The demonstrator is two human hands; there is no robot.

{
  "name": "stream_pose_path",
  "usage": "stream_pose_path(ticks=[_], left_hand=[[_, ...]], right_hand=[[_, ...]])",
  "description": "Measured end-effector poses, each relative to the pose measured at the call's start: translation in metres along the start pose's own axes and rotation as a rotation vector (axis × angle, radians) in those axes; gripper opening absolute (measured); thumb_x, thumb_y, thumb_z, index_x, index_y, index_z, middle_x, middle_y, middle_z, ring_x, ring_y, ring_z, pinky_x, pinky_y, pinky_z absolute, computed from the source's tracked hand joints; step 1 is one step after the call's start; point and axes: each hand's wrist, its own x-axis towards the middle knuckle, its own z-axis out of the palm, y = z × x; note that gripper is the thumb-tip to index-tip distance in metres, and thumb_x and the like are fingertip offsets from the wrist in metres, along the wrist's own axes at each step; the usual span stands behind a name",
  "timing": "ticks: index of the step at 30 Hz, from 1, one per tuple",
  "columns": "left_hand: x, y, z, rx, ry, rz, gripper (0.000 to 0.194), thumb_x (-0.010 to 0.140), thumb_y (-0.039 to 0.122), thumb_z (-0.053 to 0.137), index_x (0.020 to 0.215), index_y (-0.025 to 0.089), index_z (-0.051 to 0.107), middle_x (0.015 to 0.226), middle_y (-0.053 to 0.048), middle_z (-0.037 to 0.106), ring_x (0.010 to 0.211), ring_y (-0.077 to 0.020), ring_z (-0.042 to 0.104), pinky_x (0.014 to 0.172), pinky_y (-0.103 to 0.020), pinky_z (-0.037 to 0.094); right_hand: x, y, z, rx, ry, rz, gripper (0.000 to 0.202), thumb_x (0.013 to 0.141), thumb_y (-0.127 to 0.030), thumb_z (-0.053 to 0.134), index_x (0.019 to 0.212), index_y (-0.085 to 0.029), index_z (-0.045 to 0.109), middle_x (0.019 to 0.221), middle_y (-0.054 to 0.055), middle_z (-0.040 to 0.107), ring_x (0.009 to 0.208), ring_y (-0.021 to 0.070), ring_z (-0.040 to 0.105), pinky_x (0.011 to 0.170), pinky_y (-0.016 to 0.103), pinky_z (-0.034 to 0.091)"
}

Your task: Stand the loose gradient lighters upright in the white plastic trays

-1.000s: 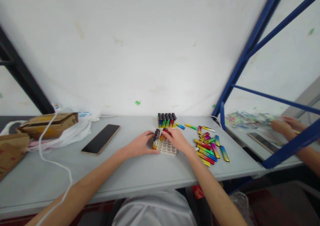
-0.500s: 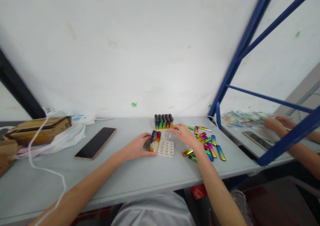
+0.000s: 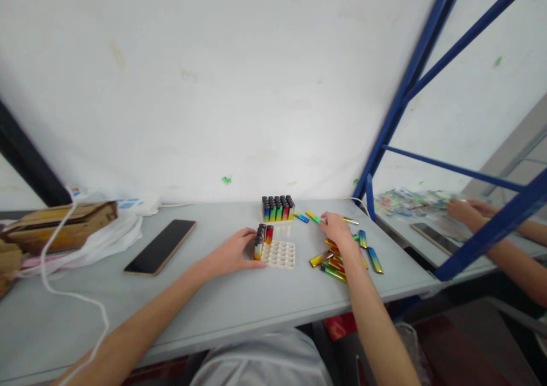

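Note:
A white tray with round holes (image 3: 282, 254) lies on the grey table, with several lighters (image 3: 258, 248) upright along its left and back edge. My left hand (image 3: 240, 250) is beside the tray's left side, thumb and fingers apart around the standing lighters. Behind stands a full block of lighters (image 3: 277, 209) with black tops. My right hand (image 3: 335, 226) is over the back of a loose pile of shiny coloured lighters (image 3: 335, 263); its fingers are bent near a green one (image 3: 313, 217), and whether they grip anything is too small to tell.
A phone (image 3: 160, 247) lies at the left, near a cardboard box (image 3: 64, 224), a plastic bag (image 3: 106, 246) and a white cable (image 3: 64, 286). A blue metal frame (image 3: 397, 101) rises at the right. Beyond it another person's hands (image 3: 465, 210) work near a second phone (image 3: 435, 238).
My right hand has moved right, from beside the full block to the loose pile. A blue and yellow lighter now shows beside the block. My left hand has stayed at the tray.

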Motion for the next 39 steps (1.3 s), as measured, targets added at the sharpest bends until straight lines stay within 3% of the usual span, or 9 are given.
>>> stream_pose_path(ticks=[4,10,17,22,24,27,31,34,39], left_hand=[[0.0,0.002,0.0,-0.014,0.005,0.0,0.074,0.078,0.07,0.09,0.13,0.019,0.075,0.142,-0.017,0.069,0.132,-0.0392,0.069,0.123,-0.052,0.053],[0.0,0.002,0.001,-0.013,0.019,0.012,0.073,0.077,0.071,0.089,0.128,0.02,0.075,0.14,-0.017,0.071,0.13,-0.0397,0.07,0.121,-0.051,0.054],[0.001,0.001,0.003,-0.017,0.036,0.028,0.072,0.077,0.073,0.088,0.125,0.021,0.076,0.137,-0.015,0.072,0.128,-0.0394,0.071,0.12,-0.05,0.055],[0.0,0.001,0.004,-0.012,0.024,0.014,0.074,0.078,0.072,0.088,0.127,0.019,0.075,0.137,-0.017,0.071,0.13,-0.0397,0.07,0.121,-0.05,0.054],[0.0,0.001,0.004,-0.008,0.028,0.008,0.073,0.077,0.072,0.088,0.126,0.019,0.075,0.136,-0.016,0.071,0.129,-0.0401,0.07,0.12,-0.05,0.055],[0.0,0.0,0.004,-0.017,0.033,0.024,0.072,0.077,0.073,0.088,0.125,0.022,0.076,0.135,-0.015,0.072,0.127,-0.0391,0.071,0.119,-0.05,0.055],[0.0,-0.001,0.003,-0.018,0.023,0.024,0.076,0.077,0.075,0.088,0.128,0.02,0.075,0.137,-0.017,0.071,0.129,-0.0389,0.07,0.12,-0.051,0.054],[0.0,-0.001,0.002,-0.01,0.024,0.022,0.077,0.078,0.076,0.087,0.129,0.02,0.075,0.136,-0.016,0.071,0.128,-0.0388,0.07,0.12,-0.051,0.055],[-0.001,0.001,0.001,-0.013,0.022,0.009,0.077,0.077,0.074,0.089,0.131,0.021,0.074,0.138,-0.015,0.071,0.13,-0.0391,0.07,0.121,-0.05,0.054]], right_hand=[[-0.002,-0.007,0.005,-0.054,-0.002,-0.072,0.042,0.107,-0.024,0.063,0.148,-0.019,0.071,0.152,0.017,0.071,0.139,0.0327,0.065,0.118,0.042,0.044],[-0.001,-0.022,0.011,-0.089,0.013,-0.031,0.034,0.11,-0.044,0.062,0.123,-0.019,0.08,0.135,0.019,0.077,0.131,0.035,0.068,0.12,0.052,0.038],[-0.001,-0.024,0.004,-0.068,0.105,0.035,0.024,0.106,-0.023,0.062,0.121,-0.015,0.078,0.129,0.023,0.078,0.127,0.0341,0.071,0.112,0.044,0.045],[0.001,-0.018,-0.005,0.455,0.26,0.044,0.032,0.105,-0.041,0.061,0.122,-0.017,0.072,0.097,0.012,0.081,0.085,0.0264,0.076,0.082,0.036,0.053],[0.0,-0.021,-0.008,0.757,0.313,-0.019,0.046,0.096,-0.061,0.067,0.111,-0.018,0.072,0.077,0.004,0.074,0.067,0.0233,0.067,0.071,0.035,0.051],[-0.006,-0.032,-0.015,1.117,0.333,-0.119,0.058,0.081,-0.076,0.077,0.092,-0.02,0.071,0.066,-0.002,0.062,0.063,0.0194,0.058,0.066,0.033,0.048],[-0.018,-0.05,-0.023,1.427,0.193,-0.146,0.058,0.075,-0.077,0.082,0.087,-0.023,0.064,0.084,0.002,0.068,0.078,0.0195,0.064,0.072,0.032,0.055],[-0.024,-0.059,-0.026,1.546,0.024,-0.146,0.063,0.074,-0.081,0.08,0.096,-0.026,0.058,0.086,0.002,0.071,0.074,0.0204,0.066,0.069,0.035,0.056],[-0.032,-0.073,-0.033,1.605,-0.081,-0.215,0.064,0.075,-0.079,0.082,0.106,-0.028,0.057,0.064,-0.01,0.047,0.05,0.0114,0.037,0.051,0.026,0.034]])
